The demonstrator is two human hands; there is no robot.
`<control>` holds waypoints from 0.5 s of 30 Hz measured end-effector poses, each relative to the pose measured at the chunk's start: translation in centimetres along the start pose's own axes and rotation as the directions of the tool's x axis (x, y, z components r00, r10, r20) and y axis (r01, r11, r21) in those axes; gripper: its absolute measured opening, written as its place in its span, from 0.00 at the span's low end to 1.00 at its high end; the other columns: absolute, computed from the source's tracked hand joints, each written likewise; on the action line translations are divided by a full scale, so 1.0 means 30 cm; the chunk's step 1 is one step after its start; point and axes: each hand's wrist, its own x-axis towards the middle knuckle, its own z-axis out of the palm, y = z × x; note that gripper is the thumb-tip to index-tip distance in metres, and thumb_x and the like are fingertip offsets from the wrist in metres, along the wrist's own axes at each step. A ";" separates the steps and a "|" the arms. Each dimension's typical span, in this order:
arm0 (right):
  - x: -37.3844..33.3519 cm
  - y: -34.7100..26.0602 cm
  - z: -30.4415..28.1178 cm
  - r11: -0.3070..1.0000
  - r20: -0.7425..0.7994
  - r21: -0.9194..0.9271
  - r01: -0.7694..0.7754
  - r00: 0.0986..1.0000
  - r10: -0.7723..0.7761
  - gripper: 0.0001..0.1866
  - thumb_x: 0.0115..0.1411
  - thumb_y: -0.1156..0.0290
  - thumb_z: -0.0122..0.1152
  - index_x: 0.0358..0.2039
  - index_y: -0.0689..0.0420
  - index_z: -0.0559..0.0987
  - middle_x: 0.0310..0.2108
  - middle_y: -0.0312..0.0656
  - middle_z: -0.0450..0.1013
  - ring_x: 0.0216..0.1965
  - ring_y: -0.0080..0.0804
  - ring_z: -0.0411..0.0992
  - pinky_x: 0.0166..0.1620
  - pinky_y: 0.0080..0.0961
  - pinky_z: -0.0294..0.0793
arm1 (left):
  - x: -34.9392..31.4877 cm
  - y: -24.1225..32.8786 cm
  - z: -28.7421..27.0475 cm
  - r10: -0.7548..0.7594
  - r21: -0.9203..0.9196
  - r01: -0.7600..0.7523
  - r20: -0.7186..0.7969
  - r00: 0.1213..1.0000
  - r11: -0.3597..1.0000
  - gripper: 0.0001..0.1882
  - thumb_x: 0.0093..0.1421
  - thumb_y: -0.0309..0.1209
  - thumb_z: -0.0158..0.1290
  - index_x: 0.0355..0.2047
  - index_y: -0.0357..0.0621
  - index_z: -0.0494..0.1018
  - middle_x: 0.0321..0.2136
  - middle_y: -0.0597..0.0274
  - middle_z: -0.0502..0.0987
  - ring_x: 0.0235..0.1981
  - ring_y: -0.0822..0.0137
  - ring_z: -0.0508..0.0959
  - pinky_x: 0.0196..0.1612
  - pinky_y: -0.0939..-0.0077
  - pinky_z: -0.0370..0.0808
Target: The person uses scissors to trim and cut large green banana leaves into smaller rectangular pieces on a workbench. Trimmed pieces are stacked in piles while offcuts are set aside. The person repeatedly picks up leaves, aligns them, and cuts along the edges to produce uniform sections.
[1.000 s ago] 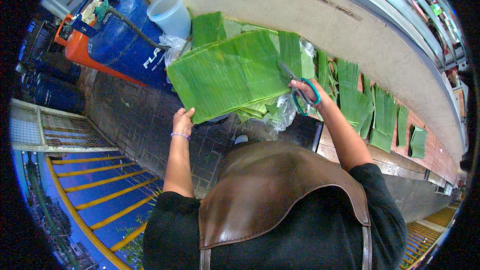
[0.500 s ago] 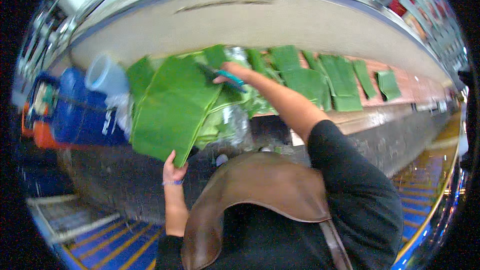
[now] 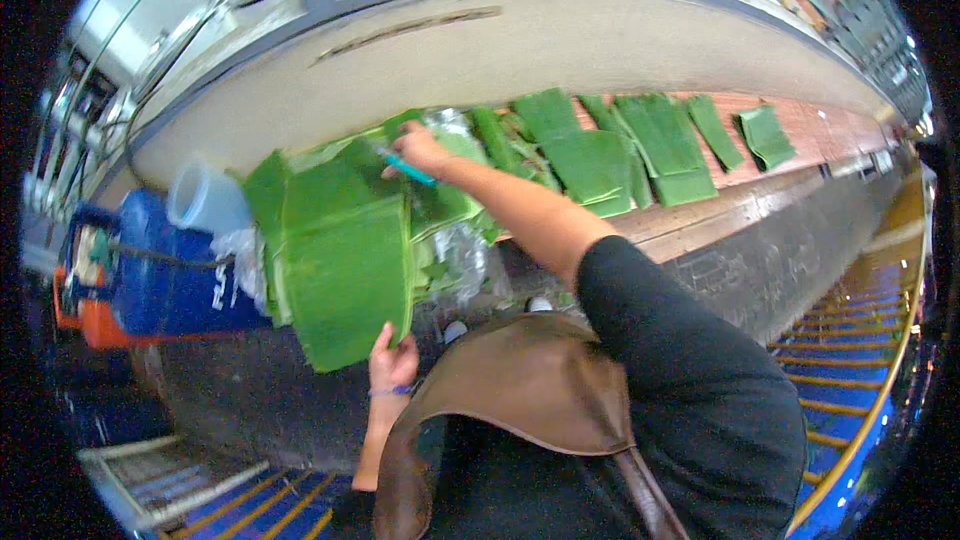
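My left hand (image 3: 393, 365) grips the near right corner of a large green banana leaf piece (image 3: 345, 280), its thumb on the edge. That piece lies on other leaves and hangs over the ledge's front edge. Reaching across to the far side of the stack, my right hand (image 3: 420, 152) is closed around a teal-handled cutting tool (image 3: 408, 168). The tool's blade cannot be made out here. Small leaf scraps (image 3: 435, 275) and clear plastic (image 3: 467, 270) lie just right of the stack.
More cut banana leaf pieces (image 3: 590, 165) lie in a row along the reddish ledge (image 3: 835, 135). On the left stand a blue jug (image 3: 160, 260), a pale translucent bucket (image 3: 205, 200) and an orange object (image 3: 97, 320). A beige wall (image 3: 430, 50) runs behind.
The large leaf piece has shifted nearer to me, with my left hand lower and further right. My right hand has moved left, still holding the tool. The view has tilted slightly.
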 end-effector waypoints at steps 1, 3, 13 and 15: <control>-0.042 -0.015 -0.014 0.997 -0.116 0.071 -0.012 0.993 0.020 0.30 0.40 0.45 0.71 0.35 0.58 0.82 0.40 0.53 0.75 0.52 0.44 0.65 0.53 0.36 0.67 | 0.003 -0.040 0.054 -0.013 -0.013 0.012 -0.026 1.000 1.000 0.12 0.59 0.32 0.56 0.39 0.39 0.70 0.32 0.58 0.76 0.32 0.64 0.76 0.35 0.74 0.77; -0.130 -0.019 -0.067 0.945 -0.136 0.319 -0.068 0.984 0.116 0.28 0.45 0.47 0.70 0.36 0.60 0.82 0.34 0.50 0.75 0.42 0.38 0.70 0.48 0.33 0.69 | 0.005 -0.131 0.162 0.045 -0.007 -0.044 0.025 0.999 0.999 0.12 0.60 0.34 0.56 0.39 0.40 0.70 0.32 0.57 0.74 0.30 0.64 0.75 0.34 0.74 0.76; -0.746 -0.020 -0.123 0.283 0.308 0.843 -0.458 0.842 0.443 0.17 0.59 0.59 0.60 0.41 0.59 0.73 0.17 0.37 0.69 0.13 0.23 0.67 0.16 0.20 0.65 | 0.061 -0.379 0.450 0.200 0.047 -0.196 -0.107 0.974 0.980 0.16 0.60 0.35 0.56 0.43 0.42 0.65 0.34 0.53 0.68 0.32 0.63 0.72 0.34 0.73 0.77; -0.821 -0.010 -0.109 0.333 0.311 0.814 -0.476 0.841 0.442 0.17 0.59 0.59 0.61 0.40 0.58 0.73 0.17 0.35 0.68 0.15 0.22 0.66 0.18 0.20 0.66 | 0.073 -0.409 0.473 0.207 0.044 -0.204 -0.081 0.975 0.978 0.16 0.60 0.36 0.56 0.42 0.42 0.65 0.34 0.54 0.69 0.33 0.63 0.72 0.34 0.74 0.77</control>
